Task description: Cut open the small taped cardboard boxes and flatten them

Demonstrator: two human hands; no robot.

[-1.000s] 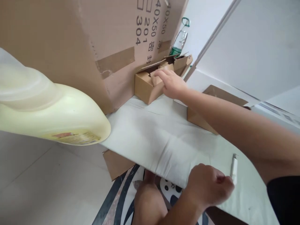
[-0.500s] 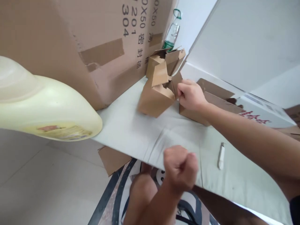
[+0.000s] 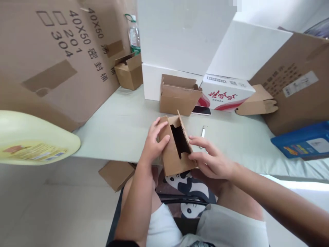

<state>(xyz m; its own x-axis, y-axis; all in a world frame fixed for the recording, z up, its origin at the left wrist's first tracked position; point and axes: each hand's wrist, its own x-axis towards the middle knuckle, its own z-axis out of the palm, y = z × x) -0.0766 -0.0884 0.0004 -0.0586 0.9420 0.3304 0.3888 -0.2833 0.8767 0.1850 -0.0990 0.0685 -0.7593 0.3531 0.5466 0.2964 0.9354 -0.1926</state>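
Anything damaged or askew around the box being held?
Nothing spilled. The small cardboard box held between left hand and right hand has a ragged flap edge. A flattened cardboard piece lies on the floor under the table edge.

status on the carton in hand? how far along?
Done: small carton is off the pile and over the lap, clear of the table. In hand: left hand grips one side, right hand the other; its top is open, flap up, inside dark. Left: flaps not closed. Two open cartons sit behind.
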